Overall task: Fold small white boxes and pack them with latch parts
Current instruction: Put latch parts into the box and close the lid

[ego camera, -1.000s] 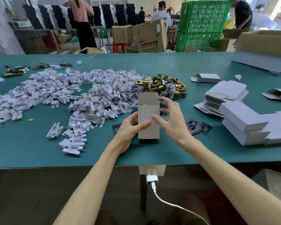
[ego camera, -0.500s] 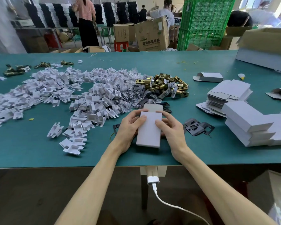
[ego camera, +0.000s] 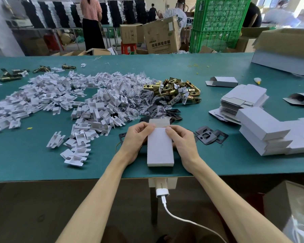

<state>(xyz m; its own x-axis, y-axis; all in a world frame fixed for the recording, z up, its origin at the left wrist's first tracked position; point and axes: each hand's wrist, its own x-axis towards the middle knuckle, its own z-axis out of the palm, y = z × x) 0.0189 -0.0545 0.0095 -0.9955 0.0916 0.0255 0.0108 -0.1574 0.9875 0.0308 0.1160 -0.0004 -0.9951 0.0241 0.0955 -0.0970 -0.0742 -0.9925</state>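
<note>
A white box (ego camera: 160, 148) at the near edge
The white box lies flat by the near edge of the teal surface (ego camera: 42, 163), its grey-brown flap open at the far end; left grip (ego camera: 136, 139) and right grip (ego camera: 182, 142) each pinch a far corner, thumbs on top.

Both hands (ego camera: 136, 139) (ego camera: 182, 142) hold a white box (ego camera: 160, 148) on the table (ego camera: 42, 158).

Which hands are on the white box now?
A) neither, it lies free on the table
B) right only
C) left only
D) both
D: the left hand and the right hand each grip a long side of the box, whose far flap is untucked.
</note>
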